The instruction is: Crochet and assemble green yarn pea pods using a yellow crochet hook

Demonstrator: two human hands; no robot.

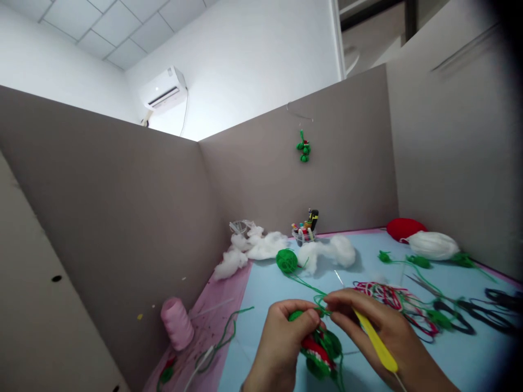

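My left hand (284,337) is closed, pinching a green and red crocheted piece (322,354) with a white edge near the front of the table. In my right hand (371,321) rests a yellow-handled crochet hook (376,343), its thin metal shaft pointing away past the knuckles. My right thumb and forefinger come together at green yarn (321,299) just above the piece. That yarn runs back to a green yarn ball (287,261). Part of the crocheted piece is hidden behind the left fingers.
White stuffing (267,245) lies at the back, beside a basket of tools (304,234). To the right are tangled yarn (386,294), scissors (453,316), a white skein (433,246) and a red one (406,228). A pink thread cone (177,323) stands left. Grey partitions (261,179) enclose the table.
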